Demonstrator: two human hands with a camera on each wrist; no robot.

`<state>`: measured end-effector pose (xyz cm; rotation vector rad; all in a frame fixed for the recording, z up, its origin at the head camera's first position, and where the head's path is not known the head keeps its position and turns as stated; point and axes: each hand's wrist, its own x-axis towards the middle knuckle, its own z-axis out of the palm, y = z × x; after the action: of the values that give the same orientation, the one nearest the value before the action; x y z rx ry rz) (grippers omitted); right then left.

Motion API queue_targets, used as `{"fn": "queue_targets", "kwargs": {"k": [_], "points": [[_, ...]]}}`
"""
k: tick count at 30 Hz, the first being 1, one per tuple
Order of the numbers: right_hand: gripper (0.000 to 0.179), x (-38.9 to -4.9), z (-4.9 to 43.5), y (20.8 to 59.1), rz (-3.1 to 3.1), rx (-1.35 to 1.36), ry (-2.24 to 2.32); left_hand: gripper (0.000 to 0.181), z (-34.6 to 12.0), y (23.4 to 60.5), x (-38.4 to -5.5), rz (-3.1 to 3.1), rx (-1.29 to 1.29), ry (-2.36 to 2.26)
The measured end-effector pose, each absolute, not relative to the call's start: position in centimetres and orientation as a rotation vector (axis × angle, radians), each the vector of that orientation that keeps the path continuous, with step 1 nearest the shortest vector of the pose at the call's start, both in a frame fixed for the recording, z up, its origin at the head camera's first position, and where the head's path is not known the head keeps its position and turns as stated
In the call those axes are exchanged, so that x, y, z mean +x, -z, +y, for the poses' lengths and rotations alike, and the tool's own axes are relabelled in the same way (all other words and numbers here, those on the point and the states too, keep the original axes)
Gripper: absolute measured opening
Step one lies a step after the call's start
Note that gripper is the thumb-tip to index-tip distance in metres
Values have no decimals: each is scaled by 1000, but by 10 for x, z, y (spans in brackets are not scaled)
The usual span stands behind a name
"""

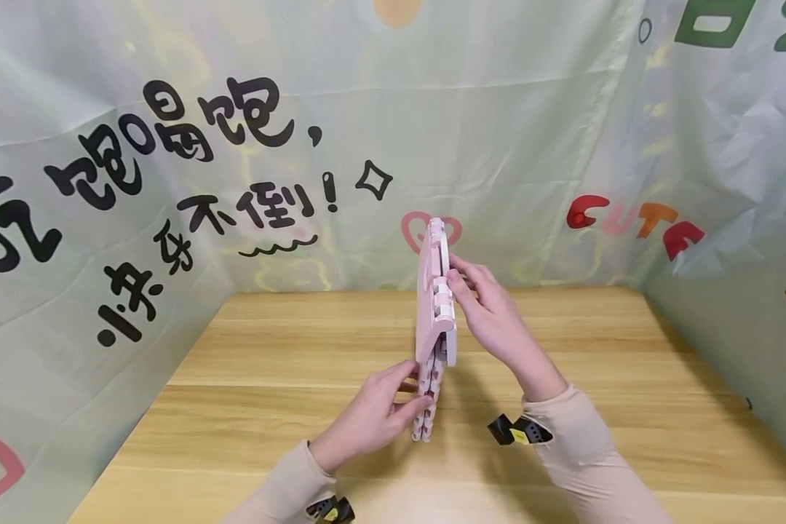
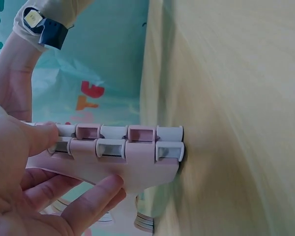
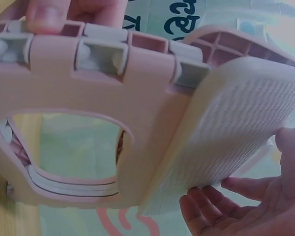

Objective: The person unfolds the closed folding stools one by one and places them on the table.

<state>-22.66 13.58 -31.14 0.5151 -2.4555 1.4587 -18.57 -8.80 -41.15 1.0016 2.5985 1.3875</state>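
Observation:
A pink-and-white plastic folding step stool [image 1: 431,313] is held on edge over the table, folded nearly flat. My left hand [image 1: 367,407] pinches its lower hinged part, thumb on one side and fingers on the other. In the left wrist view, the hinge knuckles [image 2: 115,135] pass under the thumb, with the stool's end close to the tabletop. Higher up, my right hand [image 1: 494,306] touches the stool's white side. The right wrist view shows fingertips [image 3: 199,196] at the margin of the textured white panel [image 3: 231,118], which is angled out from the pink leg with its oval opening.
A wood-grain tabletop [image 1: 268,342] lies below both hands. Printed cloth [image 1: 498,131] encloses the back and sides, meeting the table's far edge. Each sleeve has a small black camera [image 1: 520,429] at the wrist.

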Motion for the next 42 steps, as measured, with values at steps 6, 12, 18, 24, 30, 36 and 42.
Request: {"fn": "queue_targets", "kwargs": {"k": [6,12,18,24,30,36,42], "points": [[55,-226,133,318,-2449,566,-1460,33,-85,413,-187,2563,971,-1438],[55,-221,138,326,-2472,610,-1454,35,-86,415,-186,2539,952,-1456],[53,-213,147,341,-2537,687,-1352,36,-87,415,-187,2499,944,-1487],[52,-203,148,359,-2634,723,-1309,36,-89,416,-187,2496,940,-1492],[50,-194,148,373,-2673,880,-1304,37,-92,417,-187,2518,945,-1478],[41,-193,145,380,-2680,984,-1295,36,-93,417,-187,2517,963,-1491],[37,-193,142,385,-2681,912,-1342,36,-92,417,-186,2542,981,-1466]]}}
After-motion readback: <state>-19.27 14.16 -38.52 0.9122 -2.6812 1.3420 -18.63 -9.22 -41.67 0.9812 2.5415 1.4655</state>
